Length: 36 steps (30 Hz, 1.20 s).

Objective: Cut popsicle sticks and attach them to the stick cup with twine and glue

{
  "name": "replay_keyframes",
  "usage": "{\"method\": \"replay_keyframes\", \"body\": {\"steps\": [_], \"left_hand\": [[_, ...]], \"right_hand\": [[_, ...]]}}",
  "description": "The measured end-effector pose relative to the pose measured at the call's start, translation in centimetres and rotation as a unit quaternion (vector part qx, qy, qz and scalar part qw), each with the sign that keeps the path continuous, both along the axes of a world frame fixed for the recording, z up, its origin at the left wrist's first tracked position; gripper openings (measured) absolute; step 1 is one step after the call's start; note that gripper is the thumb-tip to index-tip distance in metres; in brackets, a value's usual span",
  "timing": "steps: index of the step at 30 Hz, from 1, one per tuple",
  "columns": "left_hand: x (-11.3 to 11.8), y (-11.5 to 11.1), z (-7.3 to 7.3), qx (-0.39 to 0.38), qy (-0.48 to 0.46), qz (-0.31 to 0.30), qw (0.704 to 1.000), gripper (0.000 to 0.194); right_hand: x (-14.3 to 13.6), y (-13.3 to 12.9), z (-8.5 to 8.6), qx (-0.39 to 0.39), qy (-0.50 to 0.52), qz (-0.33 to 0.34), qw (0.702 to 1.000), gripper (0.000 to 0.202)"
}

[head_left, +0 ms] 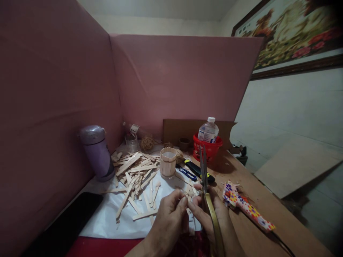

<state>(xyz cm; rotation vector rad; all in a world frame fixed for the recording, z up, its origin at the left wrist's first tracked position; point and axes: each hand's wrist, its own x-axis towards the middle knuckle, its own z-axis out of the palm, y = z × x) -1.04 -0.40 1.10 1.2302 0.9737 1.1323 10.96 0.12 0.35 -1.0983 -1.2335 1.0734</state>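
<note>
My right hand [226,225] is wrapped round a pair of scissors [205,176] with brass-coloured handles, their blades pointing up and slightly parted. Close beside it, my left hand [170,217] is closed in a pinch, fingertips almost meeting those of the right. Whatever lies in that pinch is too small to make out. Beyond the hands stands a small round cup [168,167] faced with upright wooden pieces, a twine band near its rim. Loose wooden craft sticks [139,175] lie heaped to its left on a white sheet [104,221].
A purple tumbler [98,153] and a black phone-like slab [72,217] stand and lie left. Behind are twine balls [147,143] and a red bucket [205,151] holding a plastic bottle [208,131]. A blue cutter [187,174] and a flower-patterned glue gun [246,207] lie right.
</note>
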Motion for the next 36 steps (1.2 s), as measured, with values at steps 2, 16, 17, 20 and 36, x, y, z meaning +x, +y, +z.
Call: {"method": "replay_keyframes", "body": {"steps": [2,16,17,20,36], "left_hand": [[0.0,0.0,0.0,0.003,0.010,0.001,1.000,0.029],[-0.4,0.5,-0.4,0.010,0.006,0.057,0.998,0.032],[-0.5,0.5,-0.4,0.012,0.007,0.059,0.998,0.031],[-0.5,0.6,-0.3,0.004,0.000,0.043,0.999,0.029],[-0.4,0.8,0.6,-0.051,-0.020,0.043,0.998,0.037]], "right_hand": [[0.1,0.2,-0.4,-0.003,0.005,0.009,1.000,0.048],[0.1,-0.6,0.1,-0.016,0.043,-0.018,0.999,0.043],[0.1,-0.6,0.2,-0.015,0.043,-0.016,0.999,0.043],[0.1,-0.7,0.5,-0.012,0.040,0.003,0.999,0.042],[0.1,-0.5,0.9,-0.013,0.034,0.028,0.999,0.041]]}}
